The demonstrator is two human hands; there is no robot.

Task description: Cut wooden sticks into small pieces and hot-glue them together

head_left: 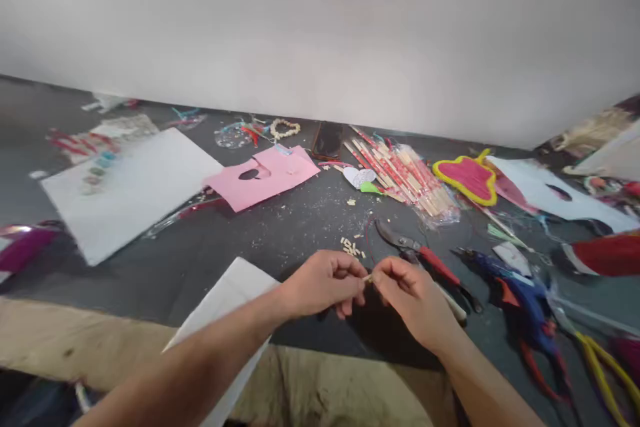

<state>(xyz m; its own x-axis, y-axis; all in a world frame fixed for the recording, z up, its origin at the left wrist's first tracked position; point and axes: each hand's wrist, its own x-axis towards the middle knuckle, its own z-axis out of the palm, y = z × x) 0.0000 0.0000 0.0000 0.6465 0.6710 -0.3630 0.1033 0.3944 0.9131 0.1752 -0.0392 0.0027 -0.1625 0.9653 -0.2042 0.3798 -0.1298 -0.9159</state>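
Observation:
My left hand [334,283] and my right hand [411,293] meet over the dark table, low in the middle of the head view. Between their fingertips is a small pale wooden piece [369,279], pinched from both sides. A thin dark red strand [368,233] rises just behind the fingers; whether it passes through the piece I cannot tell. Beyond the hands lies a little heap of similar pale pieces [352,247]. Red-handled pliers [437,263] rest right behind my right hand, partly covered by it.
Chopsticks in red-printed wrappers [400,170] lie farther back, beside a phone [328,140]. Pink paper [265,177] and a white sheet [130,190] spread leftward. On the right are a pink-and-yellow shape [465,178], blue pliers [525,300] and yellow-handled scissors [603,367].

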